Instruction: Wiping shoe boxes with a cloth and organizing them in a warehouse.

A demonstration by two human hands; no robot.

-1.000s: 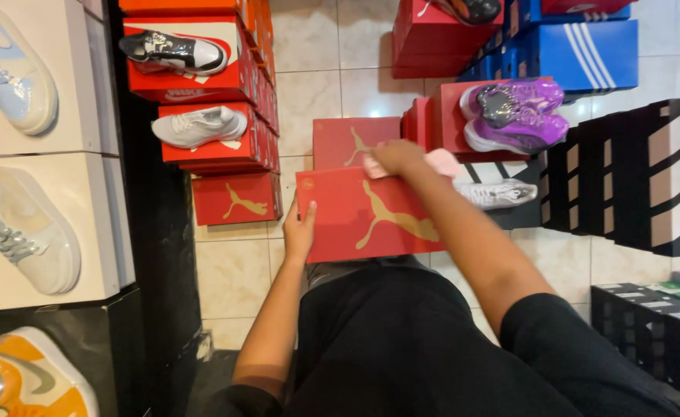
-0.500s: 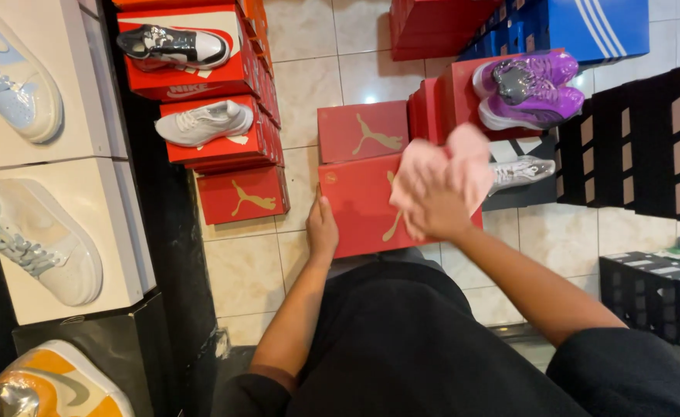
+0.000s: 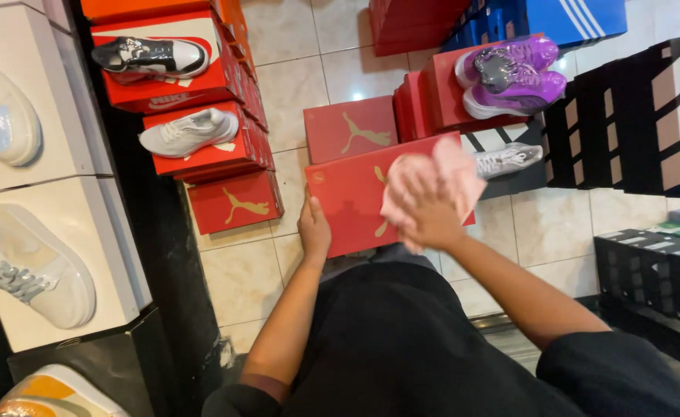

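Observation:
My left hand grips the left edge of a red shoe box with a gold cat logo, holding it flat in front of my black top. My right hand presses a pink cloth onto the box lid near its right end. The cloth covers part of the logo.
A second red box lies on the tiled floor behind the held one. Red box stacks with grey and black sneakers stand at left, white boxes with pale sneakers further left. Purple sneakers, blue boxes and black boxes fill the right.
My right hand with the pink cloth has moved from the box's far edge toward me and across the lid. The left hand keeps its hold on the box edge.

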